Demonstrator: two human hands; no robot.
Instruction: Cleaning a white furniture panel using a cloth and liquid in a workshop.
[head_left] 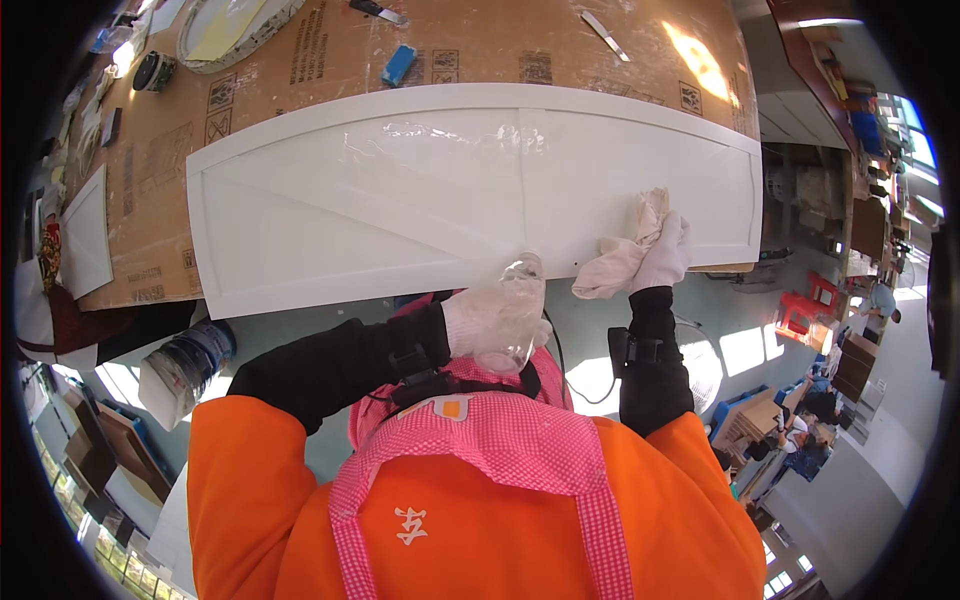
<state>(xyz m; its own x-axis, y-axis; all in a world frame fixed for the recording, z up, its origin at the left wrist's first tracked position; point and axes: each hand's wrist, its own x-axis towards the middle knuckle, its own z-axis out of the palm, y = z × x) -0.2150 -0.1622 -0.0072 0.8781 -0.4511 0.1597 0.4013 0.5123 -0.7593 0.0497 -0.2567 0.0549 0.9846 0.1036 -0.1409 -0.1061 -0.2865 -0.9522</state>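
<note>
A long white panel (420, 190) with raised strips lies in front of me, with wet-looking shine on its upper part. My left hand (475, 318), in a white glove, is closed around a clear plastic bottle (512, 350) at the panel's near edge. The bottle's narrow end points toward the panel. My right hand (668, 258), gloved too, grips a crumpled off-white cloth (612, 268) over the near right part of the panel. Part of the cloth sticks up above my fingers, and the rest hangs by the near edge.
Brown cardboard (150, 170) covers the table. Beyond the panel lie a blue block (398, 65), a putty knife (377, 11) and a thin blade (605, 36). A dark jar (152, 72) and a smaller white panel (88, 235) are left. A bucket (200, 350) and red stool (800, 315) stand below.
</note>
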